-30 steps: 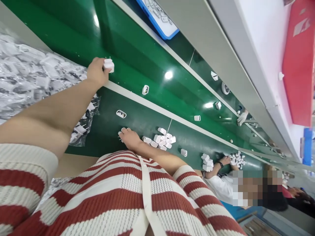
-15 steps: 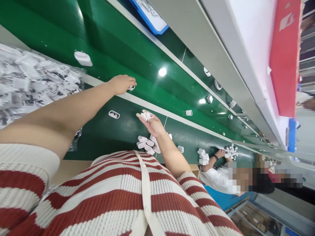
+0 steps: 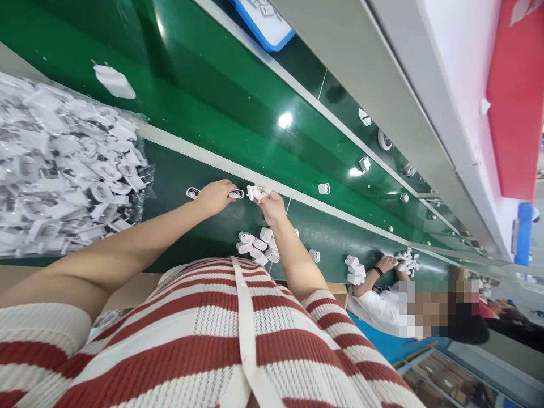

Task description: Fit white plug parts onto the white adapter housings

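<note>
My left hand (image 3: pixel 215 196) is curled over a small white oval cap (image 3: pixel 236 194) on the green bench, with another cap (image 3: pixel 192 192) just behind the wrist. My right hand (image 3: pixel 270 205) is raised beside it, fingers pinched on a white plug part (image 3: pixel 255 192). The two hands nearly meet. Below the right wrist lies a small cluster of white charger bodies (image 3: pixel 256 247). A white charger (image 3: pixel 114 81) rides on the upper green conveyor belt (image 3: pixel 204 96).
A clear bag full of white plug parts (image 3: pixel 63 170) fills the left. A co-worker's hand (image 3: pixel 386 263) works among white parts (image 3: pixel 408 262) at the far right. Single white parts (image 3: pixel 323 188) sit along the belt. A blue tray (image 3: pixel 266 22) lies at the top.
My left hand drew back from the belt's white divider to the bench with an oval cap. My right hand rose slightly with its plug part and met the left. The charger on the belt drifted left.
</note>
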Action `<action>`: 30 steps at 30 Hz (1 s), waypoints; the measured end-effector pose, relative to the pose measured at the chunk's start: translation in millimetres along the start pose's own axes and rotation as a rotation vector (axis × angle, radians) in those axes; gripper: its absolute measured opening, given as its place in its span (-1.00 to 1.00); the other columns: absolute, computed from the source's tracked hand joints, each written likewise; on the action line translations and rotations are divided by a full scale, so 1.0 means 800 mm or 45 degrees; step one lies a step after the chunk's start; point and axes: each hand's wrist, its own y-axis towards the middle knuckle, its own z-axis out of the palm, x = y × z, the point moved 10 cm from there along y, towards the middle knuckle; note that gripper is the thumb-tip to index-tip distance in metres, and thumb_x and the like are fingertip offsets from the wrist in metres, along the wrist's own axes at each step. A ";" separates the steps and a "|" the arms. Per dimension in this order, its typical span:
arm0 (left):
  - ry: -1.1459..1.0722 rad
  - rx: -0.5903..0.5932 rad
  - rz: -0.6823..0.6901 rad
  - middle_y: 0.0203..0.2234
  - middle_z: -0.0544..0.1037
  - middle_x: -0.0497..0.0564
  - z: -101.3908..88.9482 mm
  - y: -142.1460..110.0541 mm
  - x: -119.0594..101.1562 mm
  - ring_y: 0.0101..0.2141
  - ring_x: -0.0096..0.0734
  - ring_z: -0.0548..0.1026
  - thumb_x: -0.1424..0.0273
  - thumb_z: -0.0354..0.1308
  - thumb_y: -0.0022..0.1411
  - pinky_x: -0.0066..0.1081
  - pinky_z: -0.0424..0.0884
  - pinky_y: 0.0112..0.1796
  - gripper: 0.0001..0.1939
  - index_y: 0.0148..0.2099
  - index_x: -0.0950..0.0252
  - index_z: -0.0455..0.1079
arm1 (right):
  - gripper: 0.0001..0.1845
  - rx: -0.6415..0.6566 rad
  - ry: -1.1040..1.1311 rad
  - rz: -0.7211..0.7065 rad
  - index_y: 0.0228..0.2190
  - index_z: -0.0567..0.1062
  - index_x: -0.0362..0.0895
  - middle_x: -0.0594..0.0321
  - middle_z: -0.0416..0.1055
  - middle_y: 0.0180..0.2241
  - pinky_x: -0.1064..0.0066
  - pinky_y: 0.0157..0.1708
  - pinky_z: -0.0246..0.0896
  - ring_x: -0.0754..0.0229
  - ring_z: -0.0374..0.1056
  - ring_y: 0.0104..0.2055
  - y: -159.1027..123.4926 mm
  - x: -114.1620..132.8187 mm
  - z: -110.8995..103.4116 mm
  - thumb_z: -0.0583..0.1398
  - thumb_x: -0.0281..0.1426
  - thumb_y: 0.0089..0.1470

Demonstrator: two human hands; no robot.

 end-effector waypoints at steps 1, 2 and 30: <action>-0.028 -0.009 -0.001 0.01 0.57 0.21 0.000 -0.001 0.002 -0.01 -0.01 0.55 0.36 0.18 0.33 -0.22 0.43 -0.03 -0.70 0.06 0.33 0.53 | -0.68 0.014 -0.008 0.033 -0.29 0.60 -0.16 0.20 0.64 -0.26 0.38 -0.19 0.43 0.23 0.50 -0.27 0.002 -0.004 0.000 0.42 -0.34 -0.16; -0.051 -0.017 -0.001 -0.01 0.57 0.21 -0.001 -0.001 0.004 -0.02 -0.02 0.55 0.37 0.18 0.32 -0.22 0.43 -0.02 -0.70 0.06 0.33 0.53 | -0.68 0.021 -0.034 0.041 -0.27 0.59 -0.15 0.23 0.62 -0.28 0.42 -0.26 0.40 0.28 0.46 -0.33 0.003 -0.006 -0.001 0.41 -0.34 -0.15; -0.075 -0.100 0.009 -0.13 0.63 0.10 -0.014 -0.008 0.008 -0.13 -0.18 0.52 0.30 0.21 0.35 -0.28 0.35 -0.13 -0.70 0.05 0.31 0.56 | -0.65 0.305 -1.869 -0.852 -0.12 0.63 -0.19 -0.02 0.49 -0.13 0.19 0.00 0.31 -0.06 0.32 -0.01 -0.038 0.031 0.100 0.09 -0.60 0.24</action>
